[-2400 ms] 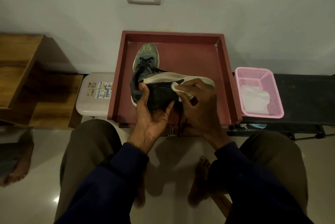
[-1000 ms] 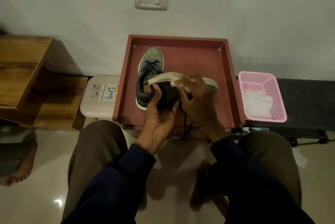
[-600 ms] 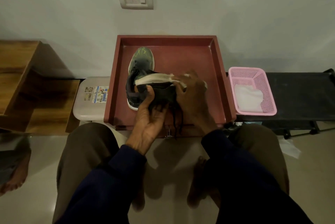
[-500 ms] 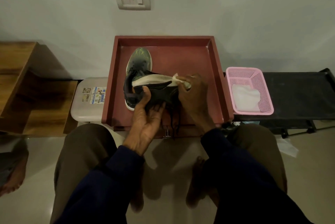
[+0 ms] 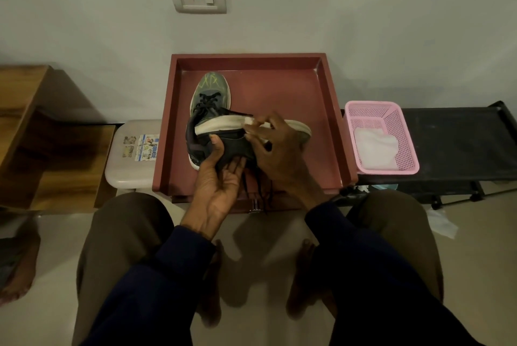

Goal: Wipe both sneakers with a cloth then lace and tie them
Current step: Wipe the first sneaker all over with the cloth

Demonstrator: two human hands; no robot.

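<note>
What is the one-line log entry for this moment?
step: wiping | left hand: holds sneaker tilted over tray | right hand: holds cloth against its sole | second sneaker: standing in tray

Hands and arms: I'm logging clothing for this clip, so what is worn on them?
Long dark navy sleeves cover both arms to the wrists: left sleeve, right sleeve. The left hand and right hand are bare, without gloves.
</note>
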